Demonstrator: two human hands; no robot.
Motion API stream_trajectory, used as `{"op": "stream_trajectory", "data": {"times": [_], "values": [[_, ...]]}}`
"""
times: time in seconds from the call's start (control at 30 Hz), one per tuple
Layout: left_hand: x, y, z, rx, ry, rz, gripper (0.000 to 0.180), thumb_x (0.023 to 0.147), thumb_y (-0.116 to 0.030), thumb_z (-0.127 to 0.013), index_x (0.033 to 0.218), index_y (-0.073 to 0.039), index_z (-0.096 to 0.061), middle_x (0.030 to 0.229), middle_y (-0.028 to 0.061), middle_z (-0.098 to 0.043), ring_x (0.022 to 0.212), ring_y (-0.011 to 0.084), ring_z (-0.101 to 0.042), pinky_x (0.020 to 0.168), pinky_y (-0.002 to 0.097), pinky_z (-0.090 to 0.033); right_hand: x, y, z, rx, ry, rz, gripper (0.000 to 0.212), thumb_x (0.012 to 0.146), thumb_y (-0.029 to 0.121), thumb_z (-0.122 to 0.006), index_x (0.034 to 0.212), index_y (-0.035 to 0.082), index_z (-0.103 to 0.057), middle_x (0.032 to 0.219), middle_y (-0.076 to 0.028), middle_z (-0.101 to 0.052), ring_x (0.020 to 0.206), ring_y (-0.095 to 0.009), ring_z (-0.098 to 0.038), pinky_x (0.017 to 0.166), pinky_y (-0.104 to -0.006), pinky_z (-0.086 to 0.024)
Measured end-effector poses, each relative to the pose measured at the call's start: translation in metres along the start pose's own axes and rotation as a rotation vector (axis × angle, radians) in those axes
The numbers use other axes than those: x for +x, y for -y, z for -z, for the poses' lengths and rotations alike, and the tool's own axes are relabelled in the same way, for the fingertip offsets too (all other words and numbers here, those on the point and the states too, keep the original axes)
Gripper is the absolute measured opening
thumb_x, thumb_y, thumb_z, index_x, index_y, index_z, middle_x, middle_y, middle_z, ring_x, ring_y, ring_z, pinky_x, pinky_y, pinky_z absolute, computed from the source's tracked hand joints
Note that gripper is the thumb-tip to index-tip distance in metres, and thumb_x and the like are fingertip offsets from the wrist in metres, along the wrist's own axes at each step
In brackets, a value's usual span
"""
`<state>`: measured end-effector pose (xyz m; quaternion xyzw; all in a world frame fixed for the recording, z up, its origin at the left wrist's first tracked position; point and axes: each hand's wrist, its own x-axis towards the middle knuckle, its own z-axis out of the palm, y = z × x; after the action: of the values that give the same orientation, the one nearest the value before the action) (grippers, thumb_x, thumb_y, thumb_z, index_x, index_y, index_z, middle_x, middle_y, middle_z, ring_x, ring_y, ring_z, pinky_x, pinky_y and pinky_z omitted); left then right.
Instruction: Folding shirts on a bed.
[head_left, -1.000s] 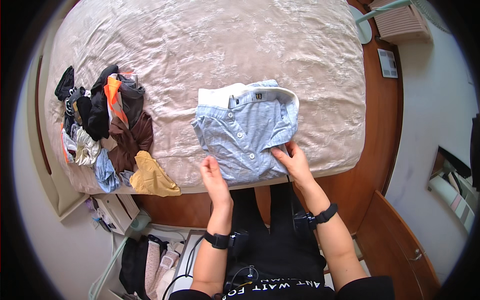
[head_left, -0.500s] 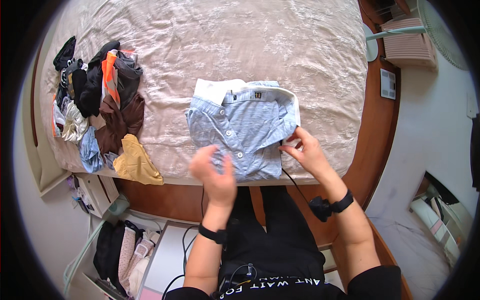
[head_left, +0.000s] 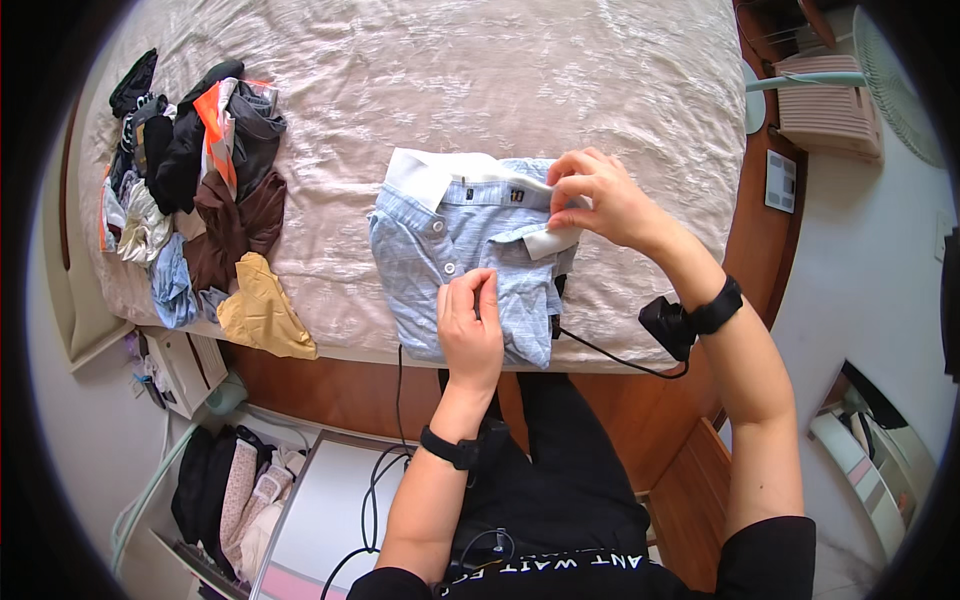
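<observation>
A wide bed under a pale pinkish-beige, floral-patterned fabric cover (head_left: 450, 80) fills most of the view around 12 o'clock. On it, toward 10 o'clock, lies a loose heap of mixed dark, white, orange and blue cloth garments (head_left: 180, 180). Off the bed at 2 o'clock stands a pale pink suitcase with a ribbed shell (head_left: 830, 120).

The light blue shirt with a white collar and buttoned front (head_left: 475, 235) lies on the near part of the bed, close to the clock's centre, well apart from the heap. Its collar lies along its 12 o'clock side, and a white-edged corner is turned over at 2 o'clock.

In the heap, a dark brown cloth garment (head_left: 240, 220) sits at its 4 o'clock side, and a crumpled mustard-yellow cloth garment (head_left: 265, 310) at its 5 o'clock end, near the bed's edge.

The two hands are apart. The right hand (head_left: 605, 200), at the shirt's 2 o'clock, has thumb and fingers pinched on the collar. The left hand (head_left: 468, 335) is over the shirt's 6 o'clock part, its fingers bunched near the front opening; whether they grip cloth, I cannot tell. A black strap (head_left: 716, 306) circles the right forearm. Smallest are the shirt's round white buttons (head_left: 449, 268).
</observation>
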<state>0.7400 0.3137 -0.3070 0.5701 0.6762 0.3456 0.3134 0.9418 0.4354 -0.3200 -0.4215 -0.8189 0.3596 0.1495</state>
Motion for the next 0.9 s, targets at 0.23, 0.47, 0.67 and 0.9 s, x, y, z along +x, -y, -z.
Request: {"op": "stream_trajectory", "data": {"times": [0.23, 0.47, 0.67, 0.9], "values": [[-0.004, -0.007, 0.004, 0.197, -0.009, -0.066, 0.019, 0.077, -0.005, -0.062, 0.096, -0.005, -0.057, 0.1, 0.0101, -0.049, 0.093, 0.0271, -0.046, 0.085, 0.0373, -0.036, 0.002, 0.015, 0.016, 0.004, 0.192, 0.016, 0.03, 0.067, 0.029, -0.073, 0.093, 0.019, -0.064, 0.111, -0.001, -0.05, 0.111, -0.025, -0.042, 0.095, -0.0404, -0.028], [-0.035, -0.046, -0.011, 0.659, 0.377, -0.212, 0.03, 0.064, -0.025, -0.071, 0.082, -0.014, -0.05, 0.081, 0.0024, -0.047, 0.082, 0.0194, -0.045, 0.075, 0.0335, -0.029, 0.01, 0.008, 0.025, -0.074, 0.21, -0.015, 0.018, 0.067, 0.031, -0.073, 0.068, 0.014, -0.066, 0.123, 0.003, -0.048, 0.121, -0.022, -0.034, 0.099, -0.0427, -0.022], [-0.056, -0.02, 0.005, 0.633, 0.419, -0.349, 0.02, 0.061, -0.014, -0.066, 0.072, -0.013, -0.048, 0.069, 0.0016, -0.046, 0.07, 0.0176, -0.048, 0.069, 0.0316, -0.031, 0.046, 0.022, 0.05, 0.004, 0.204, 0.173, 0.025, 0.082, 0.039, -0.059, 0.082, 0.016, -0.065, 0.081, 0.0, -0.064, 0.089, -0.012, -0.055, 0.093, -0.0361, -0.023], [-0.055, 0.021, -0.001, 0.493, 0.502, -0.42, 0.02, 0.061, -0.01, -0.063, 0.065, -0.012, -0.044, 0.063, 0.0022, -0.045, 0.064, 0.0184, -0.05, 0.061, 0.0316, -0.035, 0.068, 0.02, 0.001, -0.205, 0.467, 0.082, 0.02, 0.082, 0.035, -0.059, 0.079, 0.015, -0.063, 0.059, -0.005, -0.06, 0.057, -0.021, -0.051, 0.08, -0.0309, -0.032]]}}
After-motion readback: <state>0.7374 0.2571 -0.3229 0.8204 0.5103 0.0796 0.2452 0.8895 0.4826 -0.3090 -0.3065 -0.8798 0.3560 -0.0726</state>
